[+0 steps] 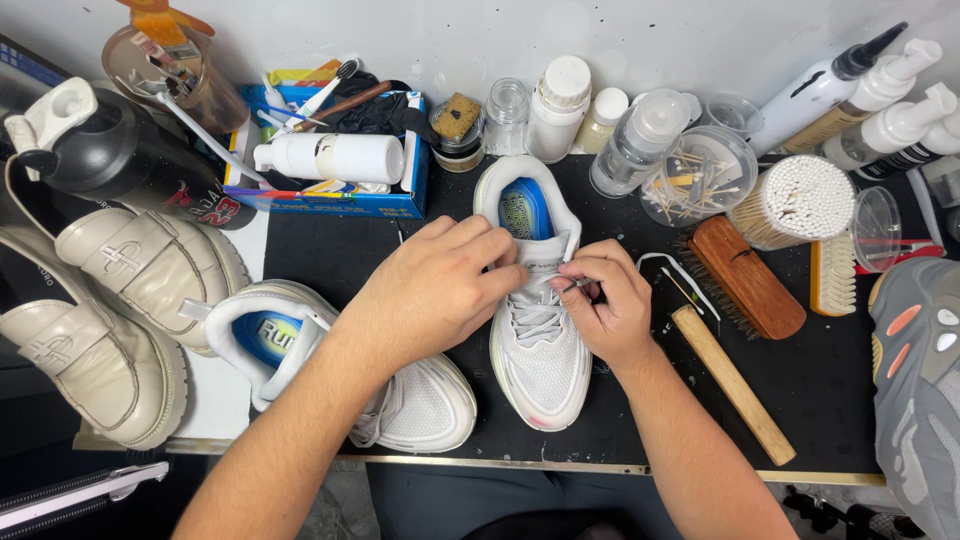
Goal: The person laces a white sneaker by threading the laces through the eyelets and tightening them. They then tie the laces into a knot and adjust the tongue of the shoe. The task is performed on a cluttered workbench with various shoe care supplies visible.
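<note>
A white mesh sneaker [538, 365] with a blue insole stands on the black mat [830, 380], toe toward me. My left hand [435, 290] rests on its tongue and upper laces, fingers curled over them. My right hand [610, 305] pinches the end of a grey lace [575, 286] at the shoe's right eyelets. The matching white sneaker [400, 400] lies to the left, partly under my left forearm.
A pair of cream loafers [120, 300] sits at the left. Two wooden brushes [750, 280], a wooden handle [735, 385], cotton swab tubs [795, 200], bottles [560, 105] and a blue box [330, 195] line the back. A grey sneaker [915, 390] lies at the right edge.
</note>
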